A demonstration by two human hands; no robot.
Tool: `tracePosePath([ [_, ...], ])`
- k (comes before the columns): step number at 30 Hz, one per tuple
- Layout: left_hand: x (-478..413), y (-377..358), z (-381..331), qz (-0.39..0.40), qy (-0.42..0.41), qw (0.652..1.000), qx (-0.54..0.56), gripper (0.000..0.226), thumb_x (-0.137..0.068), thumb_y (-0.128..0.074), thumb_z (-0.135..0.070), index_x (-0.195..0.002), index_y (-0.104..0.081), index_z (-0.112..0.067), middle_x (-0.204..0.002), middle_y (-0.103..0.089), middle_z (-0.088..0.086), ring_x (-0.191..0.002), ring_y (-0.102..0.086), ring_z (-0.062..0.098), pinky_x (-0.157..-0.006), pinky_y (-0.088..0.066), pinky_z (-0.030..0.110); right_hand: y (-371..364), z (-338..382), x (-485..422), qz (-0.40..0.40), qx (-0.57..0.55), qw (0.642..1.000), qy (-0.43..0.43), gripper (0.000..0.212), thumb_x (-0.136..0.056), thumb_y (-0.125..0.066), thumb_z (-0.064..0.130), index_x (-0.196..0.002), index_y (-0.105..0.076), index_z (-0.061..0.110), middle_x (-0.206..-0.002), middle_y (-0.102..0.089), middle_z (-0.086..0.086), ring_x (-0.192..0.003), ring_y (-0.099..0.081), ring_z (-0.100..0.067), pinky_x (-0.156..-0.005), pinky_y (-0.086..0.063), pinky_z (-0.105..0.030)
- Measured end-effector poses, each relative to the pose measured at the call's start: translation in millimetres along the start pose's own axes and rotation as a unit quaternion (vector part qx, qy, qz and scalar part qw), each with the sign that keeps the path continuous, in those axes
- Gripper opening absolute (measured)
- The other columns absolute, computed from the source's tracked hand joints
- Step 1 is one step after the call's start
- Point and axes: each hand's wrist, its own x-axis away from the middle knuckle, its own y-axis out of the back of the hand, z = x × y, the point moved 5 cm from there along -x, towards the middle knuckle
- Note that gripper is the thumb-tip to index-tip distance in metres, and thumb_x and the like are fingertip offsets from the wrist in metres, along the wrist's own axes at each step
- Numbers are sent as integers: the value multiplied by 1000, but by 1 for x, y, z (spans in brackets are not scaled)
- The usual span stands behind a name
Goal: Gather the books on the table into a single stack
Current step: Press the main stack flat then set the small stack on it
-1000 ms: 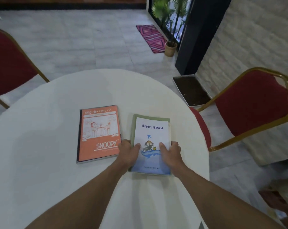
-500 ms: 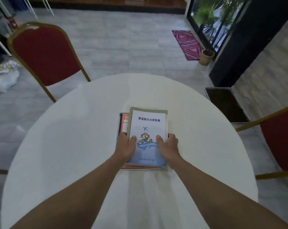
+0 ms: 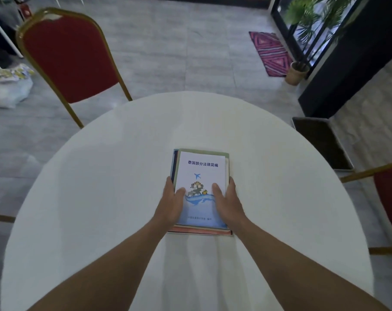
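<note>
Left hand (image 3: pixel 171 202) pressed flat along the left edge of a stack of books (image 3: pixel 200 191), thumb lying on the top cover, fingers spread down the side; gripping the stack rather than lifting it. Right hand (image 3: pixel 227 202) mirrored on the right edge, thumb on the cover, fingers wrapped along the side, also clasping the stack. Both forearms reaching in from the near edge of the bench (image 3: pixel 100 198), converging on the books.

Stack lying flat near the middle of the round, white-clothed bench, slightly toward the near edge, held between the two hands. On top, a white booklet (image 3: pixel 200 167) with a line of blue characters, a small blue aeroplane and a blue whale drawing. Beneath it, a green cover edge (image 3: pixel 227 156) showing at the far and right sides, a dark blue edge at the left, and an orange cover (image 3: pixel 199 231) peeking out at the near side.

Beyond the far left edge of the bench, a red chair (image 3: pixel 69 61) with a gold frame. At the right edge, part of another red chair (image 3: pixel 390 198). Farther off on the floor, a pink patterned mat (image 3: pixel 270 52) and a potted plant (image 3: pixel 297 72).
</note>
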Motion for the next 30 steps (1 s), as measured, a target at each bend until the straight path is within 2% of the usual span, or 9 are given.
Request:
tracePosePath([
  [5,5,0,1,-21,-12,999,29,35,-99,-39,-24,-133,-41,-33,-130,-59,-9,-109,-59,22,-94,-42,36,2,8,3,3,29,999,24,69,-95,-42,59,-153,-17,34,-153,-43,9,-136,-48,-24,-114,-34,-45],
  [10,2,3,-6,2,-37,997,61,25,-100,-40,-17,-119,-41,-33,-123,-59,-5,-99,-60,8,-82,-44,26,2,2,-1,16,16,999,35,87,-84,-38,73,-156,-7,35,-161,-31,11,-144,-39,-19,-118,-30,-46],
  [13,2,1,-7,-3,-64,996,62,27,-104,-37,-26,-129,-33,-38,-122,-54,-19,-102,-58,0,-88,-42,22,0,-4,2,4,-15,999,40,79,-94,-47,59,-158,-9,33,-160,-33,12,-142,-40,-17,-118,-30,-40],
  [15,1,-1,0,-8,-75,996,42,37,-104,-36,-33,-141,-32,-39,-128,-52,-19,-112,-58,5,-96,-44,27,0,-9,4,-15,-37,998,50,68,-96,-51,51,-154,-20,34,-143,-48,18,-128,-51,-12,-110,-36,-33],
  [17,-1,-1,5,-9,-64,998,27,41,-103,-35,-39,-144,-30,-40,-135,-52,-16,-118,-59,10,-102,-45,35,-1,-10,6,-25,-52,997,54,61,-98,-52,45,-152,-27,32,-126,-50,23,-117,-52,-8,-102,-36,-26],
  [22,-2,0,8,-14,-42,999,7,47,-98,-34,-46,-145,-29,-43,-138,-54,-13,-118,-60,17,-106,-43,43,-4,-12,4,-9,-73,996,44,77,-92,-50,55,-157,-16,32,-150,-42,17,-138,-43,-12,-117,-32,-36],
  [24,-1,0,7,-17,-44,999,8,47,-99,-34,-44,-146,-29,-41,-139,-52,-16,-120,-57,16,-106,-42,39,-5,-14,3,-6,-72,997,37,81,-87,-48,62,-156,-15,35,-154,-40,16,-139,-43,-13,-118,-32,-39],
  [27,2,-2,2,-14,-59,998,10,45,-104,-33,-37,-148,-26,-37,-133,-49,-18,-115,-55,10,-96,-38,28,-4,-14,3,-12,-71,996,48,79,-83,-46,65,-153,-20,40,-144,-49,18,-131,-51,-13,-114,-38,-41],
  [30,-1,-2,4,3,-80,997,-4,41,-103,-33,-39,-144,-27,-40,-135,-52,-16,-114,-59,7,-95,-44,29,-2,-12,4,-17,-69,996,61,69,-89,-46,59,-151,-23,40,-138,-49,23,-126,-54,-11,-113,-39,-39],
])
